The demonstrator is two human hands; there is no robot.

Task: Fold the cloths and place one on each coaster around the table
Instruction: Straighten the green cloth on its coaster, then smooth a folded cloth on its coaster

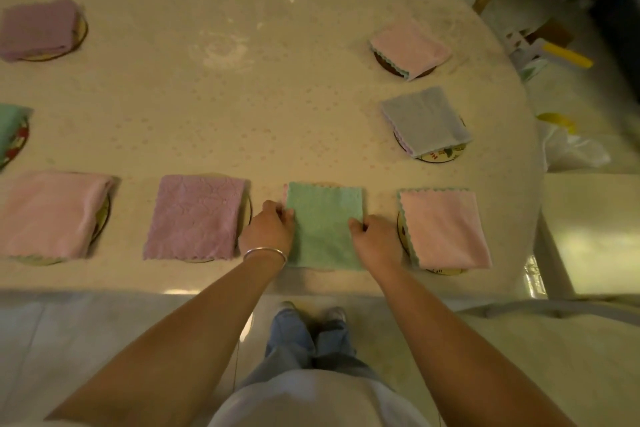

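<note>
My left hand pinches the left edge of the green cloth, fingers curled over the hem, a silver bangle on the wrist; my right hand grips the right edge of the same cloth in the same way. The green cloth lies folded and flat near the table's front edge, and I can only make out a thin sliver of something round past its far edge, so I cannot tell whether a coaster sits beneath it. Just to its left a folded mauve cloth covers most of a coaster, and further left a pink cloth does likewise. To the right, another pink cloth rests on a coaster whose rim shows along its left side. Beyond that, a grey-blue cloth and a pale pink cloth each sit on coasters. On the far left I see a purple cloth and a partly cropped teal cloth, both on coasters too.
</note>
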